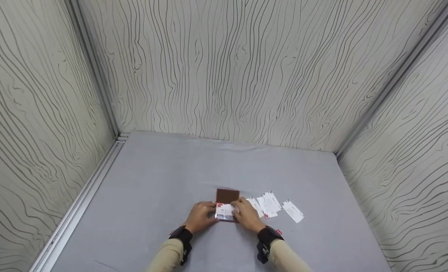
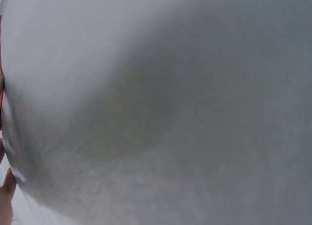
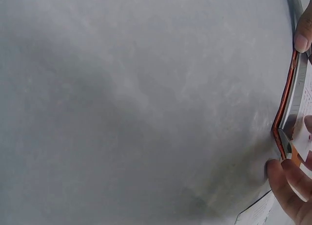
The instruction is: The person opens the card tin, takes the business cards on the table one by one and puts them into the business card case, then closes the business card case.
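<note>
Here's the card holder (image 1: 227, 195), leathery and matt inside its flap, catching a gloss along the edge, with a shiny, plastic-looking pocket (image 1: 225, 217) below! The cards (image 1: 293, 211) look like smooth paper. The tabletop (image 1: 163, 170) shows matt cloth, wrinkled at the back; smooth metal rail (image 1: 81, 206) at left; wood-grain print covers the matt walls (image 1: 224, 68).

Card holder (image 1: 227, 195) lies open on bench (image 1: 152, 181), card (image 1: 224, 209) on its near half. Overlapping cards (image 1: 271, 202) just right of it, single card (image 1: 293, 211) farther right. Wall (image 1: 216, 75) behind, at bench's far edge.
</note>
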Demonstrator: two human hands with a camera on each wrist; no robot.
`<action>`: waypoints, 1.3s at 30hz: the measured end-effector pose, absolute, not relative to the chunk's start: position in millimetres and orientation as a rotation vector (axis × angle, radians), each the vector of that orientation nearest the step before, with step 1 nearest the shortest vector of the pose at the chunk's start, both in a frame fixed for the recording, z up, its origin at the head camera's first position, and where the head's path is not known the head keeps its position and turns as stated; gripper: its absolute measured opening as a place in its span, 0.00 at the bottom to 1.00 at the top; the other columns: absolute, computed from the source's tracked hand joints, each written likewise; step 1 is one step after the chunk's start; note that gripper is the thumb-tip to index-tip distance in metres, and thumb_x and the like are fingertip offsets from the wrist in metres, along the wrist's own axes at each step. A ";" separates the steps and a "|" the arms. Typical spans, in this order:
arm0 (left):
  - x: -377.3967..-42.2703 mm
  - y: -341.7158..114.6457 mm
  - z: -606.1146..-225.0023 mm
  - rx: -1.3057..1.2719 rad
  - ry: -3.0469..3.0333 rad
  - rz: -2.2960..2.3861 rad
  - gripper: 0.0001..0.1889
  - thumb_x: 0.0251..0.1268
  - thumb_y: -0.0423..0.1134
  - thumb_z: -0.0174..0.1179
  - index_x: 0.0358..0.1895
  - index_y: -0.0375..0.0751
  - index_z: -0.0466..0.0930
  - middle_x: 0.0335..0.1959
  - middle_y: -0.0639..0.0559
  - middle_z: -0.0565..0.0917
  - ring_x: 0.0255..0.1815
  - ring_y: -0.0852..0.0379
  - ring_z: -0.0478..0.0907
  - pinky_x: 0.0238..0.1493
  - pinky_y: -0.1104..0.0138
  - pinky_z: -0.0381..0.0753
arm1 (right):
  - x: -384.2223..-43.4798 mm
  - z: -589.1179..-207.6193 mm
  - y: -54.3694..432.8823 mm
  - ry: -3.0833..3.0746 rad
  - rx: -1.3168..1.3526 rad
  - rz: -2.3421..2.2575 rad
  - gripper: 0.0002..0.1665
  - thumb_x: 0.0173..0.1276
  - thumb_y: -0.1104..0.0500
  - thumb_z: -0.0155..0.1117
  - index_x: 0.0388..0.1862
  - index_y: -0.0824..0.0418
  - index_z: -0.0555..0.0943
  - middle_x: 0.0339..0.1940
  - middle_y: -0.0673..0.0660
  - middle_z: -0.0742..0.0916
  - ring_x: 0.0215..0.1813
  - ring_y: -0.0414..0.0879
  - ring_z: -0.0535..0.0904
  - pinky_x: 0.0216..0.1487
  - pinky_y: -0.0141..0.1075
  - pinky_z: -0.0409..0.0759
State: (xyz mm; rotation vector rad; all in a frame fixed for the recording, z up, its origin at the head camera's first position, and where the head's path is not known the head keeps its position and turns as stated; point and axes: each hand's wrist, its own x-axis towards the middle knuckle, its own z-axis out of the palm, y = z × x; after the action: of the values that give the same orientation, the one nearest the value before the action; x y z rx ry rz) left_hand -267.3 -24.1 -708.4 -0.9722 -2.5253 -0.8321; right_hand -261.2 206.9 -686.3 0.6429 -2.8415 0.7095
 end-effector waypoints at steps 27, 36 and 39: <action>-268.8 -23.4 -713.0 -0.934 -2.601 -0.852 0.20 0.49 0.43 0.75 0.45 0.35 0.88 0.48 0.44 0.86 0.52 0.47 0.82 0.55 0.52 0.78 | -254.8 -682.7 203.6 -2.880 0.742 0.665 0.21 0.67 0.63 0.64 0.58 0.69 0.80 0.48 0.63 0.78 0.53 0.60 0.74 0.50 0.51 0.78; -267.4 -23.4 -711.1 -0.961 -2.549 -0.864 0.20 0.48 0.40 0.75 0.44 0.33 0.88 0.47 0.41 0.86 0.50 0.44 0.83 0.53 0.51 0.78 | -255.0 -685.2 211.4 -2.857 0.716 0.681 0.22 0.65 0.64 0.67 0.58 0.65 0.80 0.48 0.60 0.79 0.50 0.58 0.76 0.49 0.49 0.78; -266.9 -23.7 -710.1 -0.956 -2.563 -0.862 0.20 0.49 0.41 0.75 0.45 0.32 0.87 0.48 0.40 0.86 0.51 0.44 0.82 0.54 0.51 0.78 | -254.4 -685.7 214.8 -2.821 0.710 0.703 0.20 0.64 0.65 0.66 0.56 0.65 0.80 0.48 0.61 0.79 0.49 0.58 0.76 0.48 0.50 0.78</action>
State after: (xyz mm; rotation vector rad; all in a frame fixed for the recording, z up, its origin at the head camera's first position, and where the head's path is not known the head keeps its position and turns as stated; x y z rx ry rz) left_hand -266.9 -23.7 -710.1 -0.9557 -2.5629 -0.8623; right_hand -254.4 214.8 -685.7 0.7101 -2.8212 0.7028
